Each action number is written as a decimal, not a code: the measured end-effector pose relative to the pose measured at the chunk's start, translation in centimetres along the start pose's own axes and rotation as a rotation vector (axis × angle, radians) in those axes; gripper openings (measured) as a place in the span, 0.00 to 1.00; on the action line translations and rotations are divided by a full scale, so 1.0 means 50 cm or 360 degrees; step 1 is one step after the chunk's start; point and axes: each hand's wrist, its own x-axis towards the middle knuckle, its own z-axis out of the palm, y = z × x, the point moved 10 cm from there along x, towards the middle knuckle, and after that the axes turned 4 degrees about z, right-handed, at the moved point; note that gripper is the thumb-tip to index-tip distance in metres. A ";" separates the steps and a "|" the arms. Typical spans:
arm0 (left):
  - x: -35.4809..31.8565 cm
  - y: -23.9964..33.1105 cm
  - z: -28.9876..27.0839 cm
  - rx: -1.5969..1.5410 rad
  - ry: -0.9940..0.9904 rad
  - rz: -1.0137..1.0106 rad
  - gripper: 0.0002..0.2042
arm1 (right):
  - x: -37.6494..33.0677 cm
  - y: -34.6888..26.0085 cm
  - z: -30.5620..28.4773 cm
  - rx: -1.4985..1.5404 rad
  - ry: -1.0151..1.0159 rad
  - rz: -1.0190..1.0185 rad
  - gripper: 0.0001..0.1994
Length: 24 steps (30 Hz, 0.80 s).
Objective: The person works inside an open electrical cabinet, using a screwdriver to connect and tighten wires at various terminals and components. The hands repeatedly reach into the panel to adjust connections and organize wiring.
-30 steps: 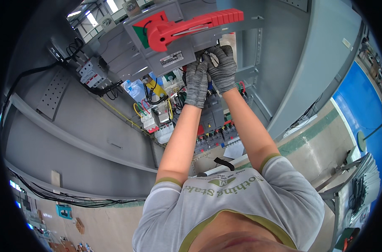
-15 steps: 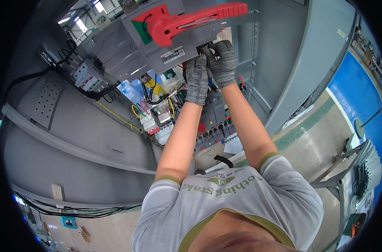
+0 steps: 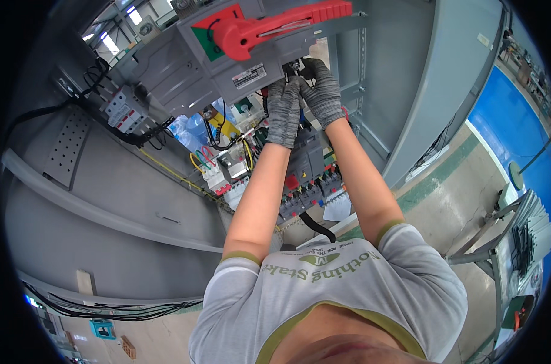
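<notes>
Both my hands wear grey knit gloves and meet at the lower right corner of a big grey switch (image 3: 218, 73) with a red rotary handle (image 3: 281, 27). My left hand (image 3: 283, 112) points upward, its fingers close together at the switch's edge. My right hand (image 3: 321, 91) is bent inward beside it, fingers curled with the tips at the same spot. Between the fingertips shows a small metal fastener-like part (image 3: 295, 65) in a dark recess. Its exact kind, and what either hand grips, cannot be made out.
A small white-and-grey breaker (image 3: 127, 109) with black cables sits at left. Below the hands are several breakers (image 3: 309, 197) and coloured wires (image 3: 206, 158). Grey cabinet panels (image 3: 118, 176) enclose the left side; a cabinet upright (image 3: 421, 91) stands at right. Metal sheets rest on a stand (image 3: 530, 236).
The view has shifted slightly. The right hand's fingers have moved a little, and the small metal part between the fingertips shows more clearly. Both hands stay at the same corner.
</notes>
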 end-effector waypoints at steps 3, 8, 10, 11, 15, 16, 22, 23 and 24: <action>-0.004 -0.011 -0.004 0.0184 0.0020 -0.0052 0.23 | 0.015 0.013 0.014 -0.0235 -0.0183 0.0037 0.14; -0.017 0.031 -0.002 0.0664 0.0230 0.0212 0.17 | 0.038 0.014 0.018 -0.0258 -0.0368 -0.0067 0.13; -0.015 0.043 -0.001 0.0847 0.0300 0.0334 0.18 | 0.048 0.019 0.024 -0.0192 -0.0427 -0.0084 0.11; -0.012 0.049 -0.001 0.0959 0.0334 0.0388 0.18 | 0.049 0.022 0.025 -0.0159 -0.0459 -0.0088 0.11; -0.051 0.134 0.046 0.1835 0.0577 0.0785 0.16 | 0.061 0.046 0.035 0.0045 -0.0588 0.0045 0.10; -0.051 0.125 0.055 0.1741 0.0530 0.0485 0.15 | 0.063 0.052 0.031 0.0039 -0.0586 0.0055 0.10; -0.050 0.147 0.091 0.2290 0.0673 0.0757 0.15 | 0.064 0.046 0.036 0.0174 -0.0693 0.0059 0.10; -0.040 0.146 0.093 0.2283 0.0641 0.0638 0.15 | 0.066 0.047 0.035 0.0212 -0.0707 0.0072 0.10; -0.036 0.147 0.094 0.2253 0.0652 0.0557 0.15 | 0.066 0.049 0.035 0.0233 -0.0755 0.0099 0.11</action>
